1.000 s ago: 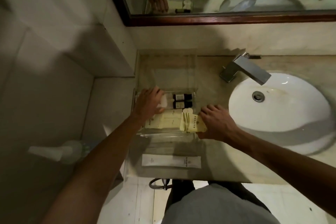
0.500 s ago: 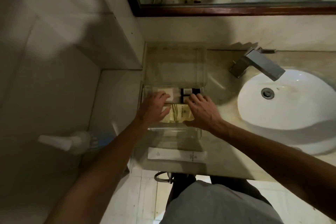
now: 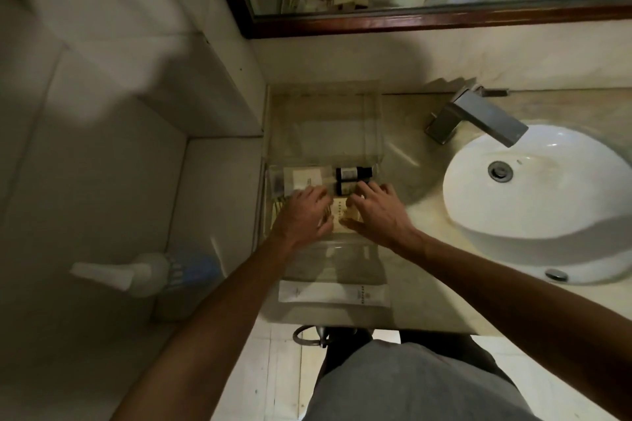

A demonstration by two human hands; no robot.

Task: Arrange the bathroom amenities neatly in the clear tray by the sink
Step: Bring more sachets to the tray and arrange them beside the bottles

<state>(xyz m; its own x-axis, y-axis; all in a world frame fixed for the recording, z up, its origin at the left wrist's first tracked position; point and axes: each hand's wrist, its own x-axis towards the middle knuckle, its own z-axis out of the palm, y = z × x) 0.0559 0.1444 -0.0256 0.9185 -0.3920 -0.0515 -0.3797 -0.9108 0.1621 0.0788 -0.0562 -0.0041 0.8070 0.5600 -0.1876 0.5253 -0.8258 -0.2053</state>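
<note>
Two dark bottles [image 3: 354, 173] lie crosswise in the clear tray [image 3: 273, 178]; left hand [image 3: 304, 215] and right hand [image 3: 376, 212], fingers spread flat, press cream packets [image 3: 340, 215].

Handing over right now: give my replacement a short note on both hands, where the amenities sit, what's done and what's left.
Left hand and right hand: both press flat on the cream packets inside the clear tray.
Done: two dark bottles and a white packet lie along the tray's far side.
Left: square up the packets; the long white sachet lies on the counter, outside the tray, nearest you.
</note>
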